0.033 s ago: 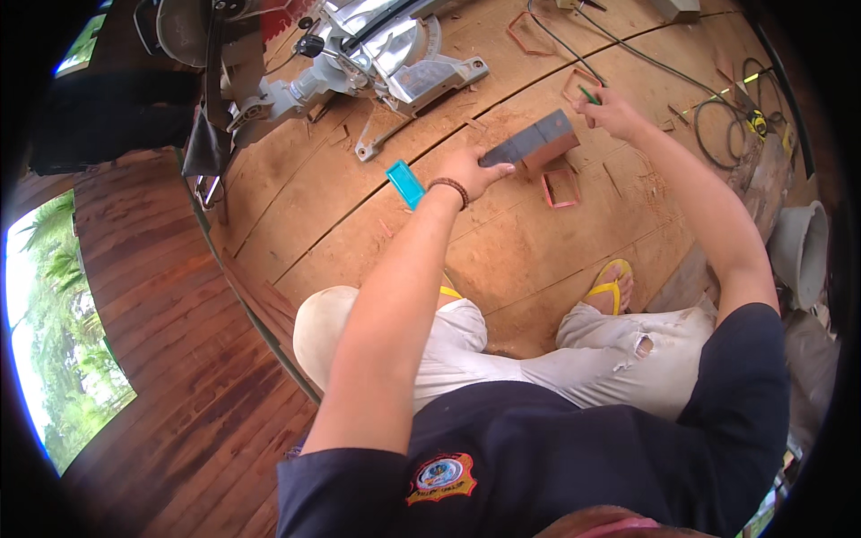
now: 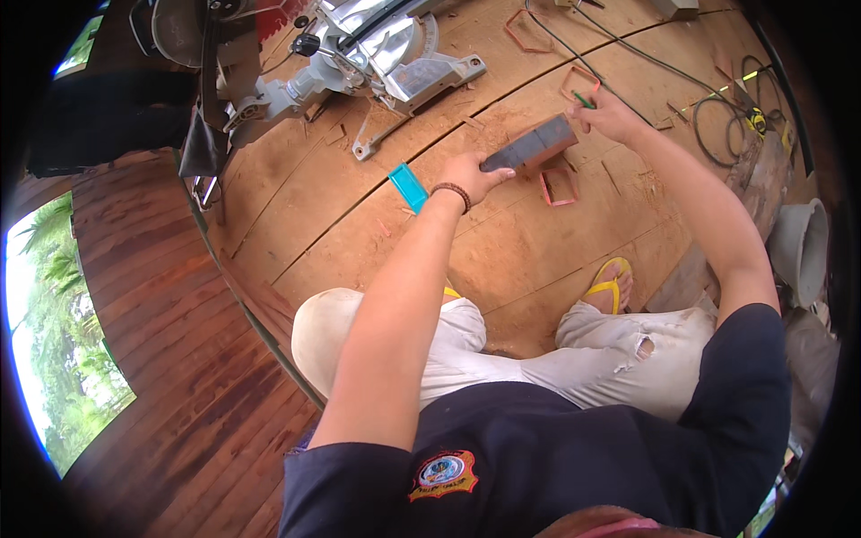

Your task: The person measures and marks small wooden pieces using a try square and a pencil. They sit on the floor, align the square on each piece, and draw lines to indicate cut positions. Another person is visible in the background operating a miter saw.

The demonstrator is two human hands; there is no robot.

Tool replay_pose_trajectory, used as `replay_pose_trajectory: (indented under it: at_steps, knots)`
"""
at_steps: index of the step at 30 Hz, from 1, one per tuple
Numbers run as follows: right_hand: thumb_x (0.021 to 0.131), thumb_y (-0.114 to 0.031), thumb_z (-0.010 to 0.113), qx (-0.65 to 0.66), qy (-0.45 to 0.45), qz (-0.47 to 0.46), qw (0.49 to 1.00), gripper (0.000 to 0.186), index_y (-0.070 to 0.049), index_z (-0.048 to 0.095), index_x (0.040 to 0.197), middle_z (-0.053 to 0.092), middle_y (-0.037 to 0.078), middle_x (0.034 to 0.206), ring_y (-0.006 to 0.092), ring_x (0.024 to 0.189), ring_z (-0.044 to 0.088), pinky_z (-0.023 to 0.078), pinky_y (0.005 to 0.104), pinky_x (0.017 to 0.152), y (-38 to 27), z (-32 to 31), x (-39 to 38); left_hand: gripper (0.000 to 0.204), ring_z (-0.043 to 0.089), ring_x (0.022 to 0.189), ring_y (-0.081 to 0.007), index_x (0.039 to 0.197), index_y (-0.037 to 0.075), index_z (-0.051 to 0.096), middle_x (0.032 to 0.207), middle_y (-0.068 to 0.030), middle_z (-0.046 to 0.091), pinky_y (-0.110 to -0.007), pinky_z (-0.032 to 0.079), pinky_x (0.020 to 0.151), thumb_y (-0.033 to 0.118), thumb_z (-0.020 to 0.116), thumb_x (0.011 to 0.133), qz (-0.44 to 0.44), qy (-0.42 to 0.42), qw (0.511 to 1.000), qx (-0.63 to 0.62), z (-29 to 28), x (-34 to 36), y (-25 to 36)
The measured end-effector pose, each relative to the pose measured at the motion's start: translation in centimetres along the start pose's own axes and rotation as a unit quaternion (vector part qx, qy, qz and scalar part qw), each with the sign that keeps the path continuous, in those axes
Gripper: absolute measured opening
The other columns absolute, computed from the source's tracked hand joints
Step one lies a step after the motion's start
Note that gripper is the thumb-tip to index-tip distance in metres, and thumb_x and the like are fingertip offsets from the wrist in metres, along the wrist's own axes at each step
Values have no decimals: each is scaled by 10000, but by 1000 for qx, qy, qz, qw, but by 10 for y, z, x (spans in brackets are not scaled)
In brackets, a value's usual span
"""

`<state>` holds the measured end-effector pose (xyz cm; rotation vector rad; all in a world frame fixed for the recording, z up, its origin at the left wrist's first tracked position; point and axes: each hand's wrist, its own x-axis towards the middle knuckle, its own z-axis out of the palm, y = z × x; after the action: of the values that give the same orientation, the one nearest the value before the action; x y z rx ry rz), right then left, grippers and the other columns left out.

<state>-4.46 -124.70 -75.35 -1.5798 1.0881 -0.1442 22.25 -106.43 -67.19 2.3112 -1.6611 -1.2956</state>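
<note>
My left hand [image 2: 473, 173] grips the near left end of a reddish-brown wooden block [image 2: 558, 148] with a dark grey upper face. The thumb lies along its near side, and the other fingers are mostly hidden. In my right hand [image 2: 613, 118] is a slim green pencil [image 2: 585, 100], pinched just beyond the block's far right end. A small red-edged frame [image 2: 560, 186] lies on the boards beside the block. Another thin reddish frame [image 2: 580, 82] is by the pencil. Left of my left wrist sits a turquoise rectangular tray [image 2: 408, 187].
A mitre saw [image 2: 408, 76] stands at the far left on the sawdust-covered plank floor [image 2: 511, 242]. Black cables [image 2: 619, 91] run across the far right, near a yellow tape measure [image 2: 758, 121]. A hexagonal frame [image 2: 528, 33] lies at the back; a grey bucket [image 2: 801, 251] stands right.
My right hand with the pencil has moved slightly left and down, closer to the block's end. The block has tilted a little in my left hand.
</note>
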Motion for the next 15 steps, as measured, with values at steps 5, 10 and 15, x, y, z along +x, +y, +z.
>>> replay_pose_trajectory:
  at_steps: [5,10,15]
  knots:
    - [884,-336,702,-71,-53,36,995,316,-24,653,908,659,103,732,202,743,660,489,356,680,-12,48,-19,638,681,957,-323,1031,26,720,966,-200,712,-402,512,858,616,717,786,-52,-64,996,13,36,20,-33]
    - [878,-309,694,-241,7,17,970,289,-33,658,953,680,193,872,374,877,654,502,465,763,-32,67,-24,626,671,1010,-327,1087,74,718,1037,-178,713,-405,515,898,621,709,784,-71,-80,993,42,38,31,-40]
    - [864,-302,702,-291,19,23,956,286,-48,673,992,688,194,943,386,937,651,508,480,805,-40,72,-22,575,673,1017,-313,1102,82,719,1055,-169,715,-385,511,908,572,708,802,-81,-88,993,17,44,39,-46]
